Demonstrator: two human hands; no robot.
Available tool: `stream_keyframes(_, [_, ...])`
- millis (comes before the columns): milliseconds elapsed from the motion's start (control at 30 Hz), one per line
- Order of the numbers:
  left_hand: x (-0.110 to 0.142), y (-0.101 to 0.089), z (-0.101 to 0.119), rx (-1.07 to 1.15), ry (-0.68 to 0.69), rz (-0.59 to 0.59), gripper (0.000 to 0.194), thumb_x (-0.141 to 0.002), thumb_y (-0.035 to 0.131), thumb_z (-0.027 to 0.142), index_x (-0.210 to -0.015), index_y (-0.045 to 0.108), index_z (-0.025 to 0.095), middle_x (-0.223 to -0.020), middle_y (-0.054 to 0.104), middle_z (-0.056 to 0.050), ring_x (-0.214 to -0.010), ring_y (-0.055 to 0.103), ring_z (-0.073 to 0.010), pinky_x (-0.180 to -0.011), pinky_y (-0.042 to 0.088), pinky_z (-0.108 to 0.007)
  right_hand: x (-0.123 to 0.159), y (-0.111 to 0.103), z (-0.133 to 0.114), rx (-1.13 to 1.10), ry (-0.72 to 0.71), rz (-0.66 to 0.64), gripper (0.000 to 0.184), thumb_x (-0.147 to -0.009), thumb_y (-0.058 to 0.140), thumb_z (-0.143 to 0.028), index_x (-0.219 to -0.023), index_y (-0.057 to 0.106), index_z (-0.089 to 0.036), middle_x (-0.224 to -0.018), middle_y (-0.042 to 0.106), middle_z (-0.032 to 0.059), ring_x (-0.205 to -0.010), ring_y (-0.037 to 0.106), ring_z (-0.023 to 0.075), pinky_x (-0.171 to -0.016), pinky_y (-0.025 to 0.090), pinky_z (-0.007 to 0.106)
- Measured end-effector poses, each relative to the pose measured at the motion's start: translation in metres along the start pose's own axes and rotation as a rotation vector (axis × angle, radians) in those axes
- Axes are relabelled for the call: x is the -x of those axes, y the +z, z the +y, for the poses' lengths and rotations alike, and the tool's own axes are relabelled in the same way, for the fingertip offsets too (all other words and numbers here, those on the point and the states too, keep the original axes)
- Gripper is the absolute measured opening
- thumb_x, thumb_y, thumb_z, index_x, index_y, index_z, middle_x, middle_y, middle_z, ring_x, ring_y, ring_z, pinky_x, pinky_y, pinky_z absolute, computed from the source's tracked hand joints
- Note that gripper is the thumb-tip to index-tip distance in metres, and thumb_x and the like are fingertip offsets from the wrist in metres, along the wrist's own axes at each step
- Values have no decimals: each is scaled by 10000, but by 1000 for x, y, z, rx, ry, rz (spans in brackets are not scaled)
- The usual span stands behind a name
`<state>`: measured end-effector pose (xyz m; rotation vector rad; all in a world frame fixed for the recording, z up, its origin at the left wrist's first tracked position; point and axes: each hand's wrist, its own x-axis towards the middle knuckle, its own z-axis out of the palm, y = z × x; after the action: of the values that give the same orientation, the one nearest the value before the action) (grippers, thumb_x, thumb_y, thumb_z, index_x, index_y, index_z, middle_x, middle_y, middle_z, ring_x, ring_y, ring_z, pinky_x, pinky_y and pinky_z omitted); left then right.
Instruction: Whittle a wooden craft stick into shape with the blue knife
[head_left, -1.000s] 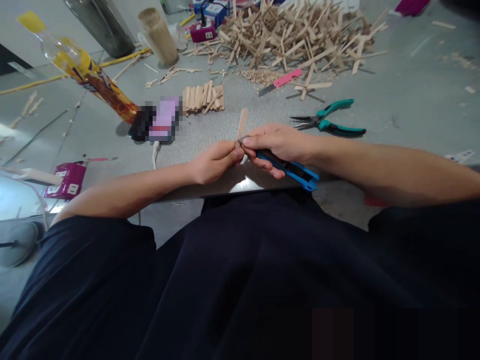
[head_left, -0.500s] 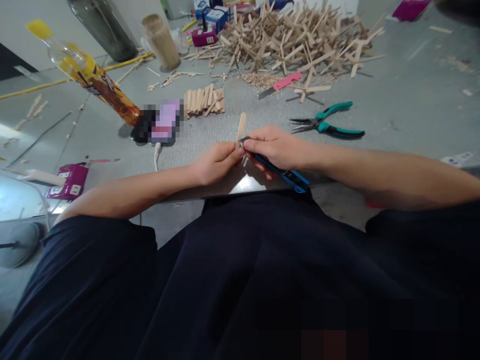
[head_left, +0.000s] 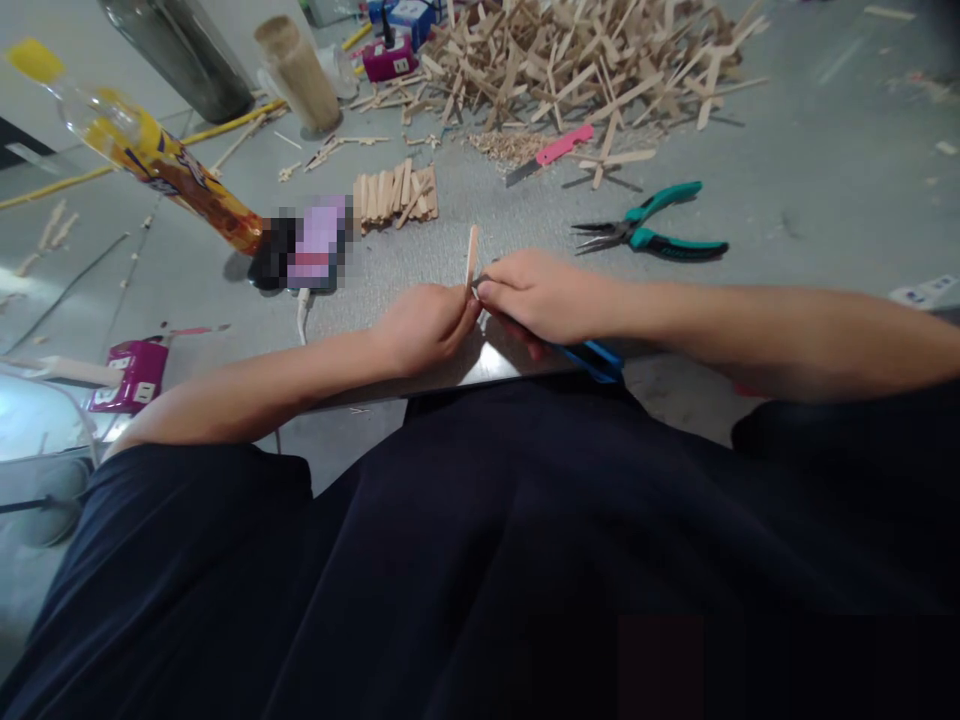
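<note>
My left hand pinches a flat wooden craft stick, which points up and away from me. Closed around a blue utility knife is my right hand; the knife's handle end sticks out below the palm. The two hands meet at the stick's lower end, right thumb close to the left fingertips. My fingers hide most of the blade and the stick's lower part. Below the hands lies the table's front edge.
Teal-handled pliers lie right of my hands. Beyond are a pink-handled saw, a row of short sticks and a large stick pile. A phone, a leaning drink bottle and a purple power socket are on the left.
The stick has turned so its narrow edge shows more. My right hand has rolled over the knife, covering more of its blade and body. The view has shifted slightly.
</note>
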<state>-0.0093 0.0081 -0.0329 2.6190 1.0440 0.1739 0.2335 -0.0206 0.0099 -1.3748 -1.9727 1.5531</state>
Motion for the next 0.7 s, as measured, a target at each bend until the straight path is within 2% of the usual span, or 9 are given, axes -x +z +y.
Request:
stream_keyframes(100, [-2, 4, -2, -11, 9, 16, 500, -1308, 379, 560, -977, 630, 283, -758, 627, -68, -684, 600, -275, -723, 460, -421, -1, 0, 5, 128, -77, 51, 501, -1339, 564, -207, -839, 549, -226, -550, 580, -12, -436, 575, 102, -540, 434, 240])
stream_keyframes(200, [-1, 3, -3, 20, 33, 12, 516, -1319, 378, 584, -1024, 663, 271, -785, 656, -72, -715, 641, -280, -750, 505, -418, -2, -3, 6, -38, -2, -60, 463, -1346, 469, -209, -890, 547, -233, -573, 562, -32, -435, 564, 101, -523, 431, 218])
stream_keyframes(333, [3, -6, -3, 157, 82, -37, 541, -1319, 367, 636, -998, 614, 278, -790, 636, -48, -693, 597, -247, -764, 485, -410, -2, -11, 1, -200, 86, -164, 380, -1354, 435, -249, -991, 547, -248, -581, 544, -57, -392, 526, 127, -471, 400, 223])
stream_keyframes(500, [7, -15, -6, 355, 182, -32, 751, -1311, 321, 868, -1044, 692, 272, -778, 616, -17, -723, 622, -232, -789, 549, -394, 4, -17, 0, -253, 48, -247, 405, -1389, 461, -316, -1005, 562, -236, -610, 585, -53, -405, 578, 107, -487, 354, 191])
stream_keyframes(600, [7, -13, -5, 485, 200, -30, 800, -1278, 395, 961, -1014, 714, 277, -750, 595, -8, -745, 636, -234, -785, 570, -386, 6, -16, 4, -288, 5, -281, 405, -1386, 478, -341, -1016, 599, -230, -637, 619, -36, -420, 572, 110, -491, 401, 195])
stream_keyframes(700, [4, -10, -2, 572, 184, 18, 821, -1256, 457, 989, -890, 628, 275, -730, 552, 3, -724, 585, -208, -746, 561, -360, 4, -15, 7, -300, -22, -221, 395, -1367, 524, -376, -1006, 608, -239, -634, 616, -36, -438, 579, 138, -487, 474, 215])
